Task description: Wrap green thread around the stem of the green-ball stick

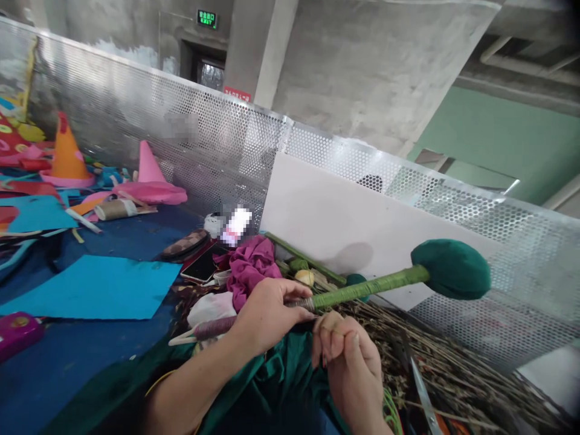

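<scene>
A long stick [371, 287] wrapped in green strips slants across the view, with a round dark-green cloth head [453, 269] on its right end. Purple-brown wrapping [216, 327] covers its left end. My left hand [270, 311] is closed around the stick, where a short greyish band shows next to its fingers. Just below the stick, my right hand [348, 350] has its fingers curled and pinched; whatever they hold is too fine or hidden to name. Shiny dark-green fabric [281, 374] lies beneath both hands.
Scissors [423, 389] lie on dry twigs [453, 344] at the right. A white board [344, 220] leans on the perforated metal barrier [217, 139]. Purple cloth [254, 266], a phone [203, 266] and a blue sheet [95, 287] lie left, with cone hats [151, 175] behind.
</scene>
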{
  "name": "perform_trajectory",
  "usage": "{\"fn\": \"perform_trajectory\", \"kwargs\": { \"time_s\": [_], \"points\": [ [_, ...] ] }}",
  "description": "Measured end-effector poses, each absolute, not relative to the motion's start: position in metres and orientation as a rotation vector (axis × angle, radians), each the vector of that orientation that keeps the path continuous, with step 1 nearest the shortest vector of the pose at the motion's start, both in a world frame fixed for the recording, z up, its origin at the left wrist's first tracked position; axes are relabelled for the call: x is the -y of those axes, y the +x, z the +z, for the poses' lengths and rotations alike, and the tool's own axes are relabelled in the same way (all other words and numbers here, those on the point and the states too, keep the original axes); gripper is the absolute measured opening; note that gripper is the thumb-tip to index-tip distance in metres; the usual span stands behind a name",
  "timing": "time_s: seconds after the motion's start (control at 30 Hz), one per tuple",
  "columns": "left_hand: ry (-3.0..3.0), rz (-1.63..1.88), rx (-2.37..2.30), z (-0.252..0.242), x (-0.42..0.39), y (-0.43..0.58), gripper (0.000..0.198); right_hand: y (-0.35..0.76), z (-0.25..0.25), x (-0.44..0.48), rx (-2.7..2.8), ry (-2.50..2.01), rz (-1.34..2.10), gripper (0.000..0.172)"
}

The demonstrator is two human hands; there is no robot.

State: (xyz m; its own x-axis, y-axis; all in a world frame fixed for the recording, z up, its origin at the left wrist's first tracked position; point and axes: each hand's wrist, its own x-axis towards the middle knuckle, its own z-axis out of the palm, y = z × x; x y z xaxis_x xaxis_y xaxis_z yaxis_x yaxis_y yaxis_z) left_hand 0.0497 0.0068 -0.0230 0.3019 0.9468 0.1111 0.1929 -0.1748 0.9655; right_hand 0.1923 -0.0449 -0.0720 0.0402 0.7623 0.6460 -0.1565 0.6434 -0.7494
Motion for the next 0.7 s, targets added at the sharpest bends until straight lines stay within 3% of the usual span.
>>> {"fn": "perform_trajectory", "kwargs": {
  "time_s": [0.43,0.7],
  "points": [
    [1.710,0.974,-1.208,-0.031,-0.003,0.056,0.030,0.183,-0.090,0.062,1.478,-0.983,0.245,0.032],
    [2.003,0.851,-1.320,-0.036,-0.001,0.061,0.024,0.206,-0.052,0.052,1.766,-0.802,0.297,0.025]
  ]
}}
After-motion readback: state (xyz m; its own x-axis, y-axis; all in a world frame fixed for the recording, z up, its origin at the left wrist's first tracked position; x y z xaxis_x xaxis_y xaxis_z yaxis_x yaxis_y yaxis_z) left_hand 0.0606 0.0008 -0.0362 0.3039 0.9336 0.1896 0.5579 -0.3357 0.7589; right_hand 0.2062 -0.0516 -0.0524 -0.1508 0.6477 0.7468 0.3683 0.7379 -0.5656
